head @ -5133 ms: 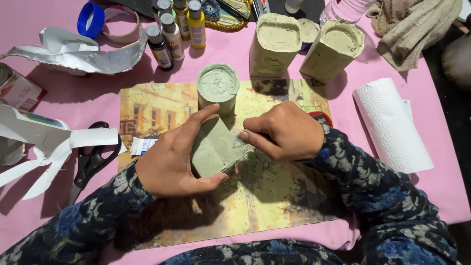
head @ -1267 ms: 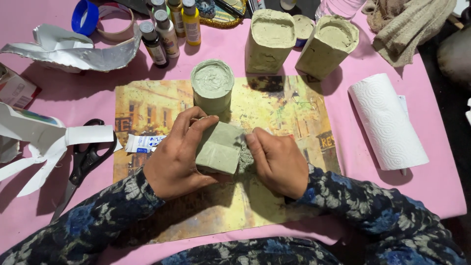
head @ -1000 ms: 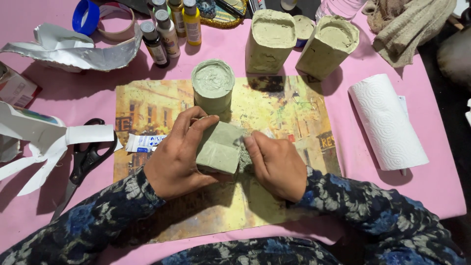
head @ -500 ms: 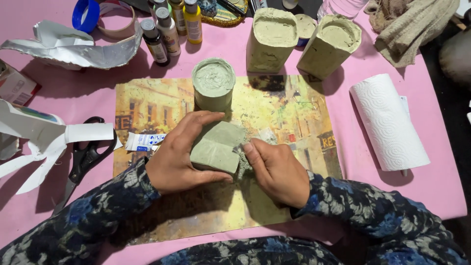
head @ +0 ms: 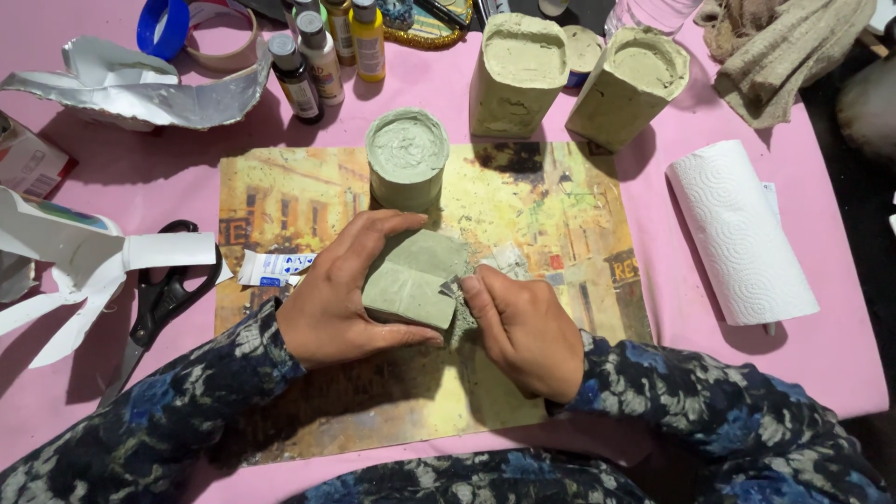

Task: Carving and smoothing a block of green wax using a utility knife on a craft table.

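Note:
My left hand grips a grey-green square block tilted on its side over the printed placemat. My right hand presses a small rough abrasive piece against the block's right edge; grey dust lies on the mat beneath. A round grey-green cast stands upright just beyond the block. Two taller square casts stand at the mat's far edge.
A paper towel roll lies at the right. Black scissors and a small white tube lie left of the mat, with cut white carton pieces and foil. Paint bottles and tape rolls stand at the back.
My hands have turned the block slightly and shifted a little toward me. My right hand keeps rubbing at the block's right edge. Other items are unmoved.

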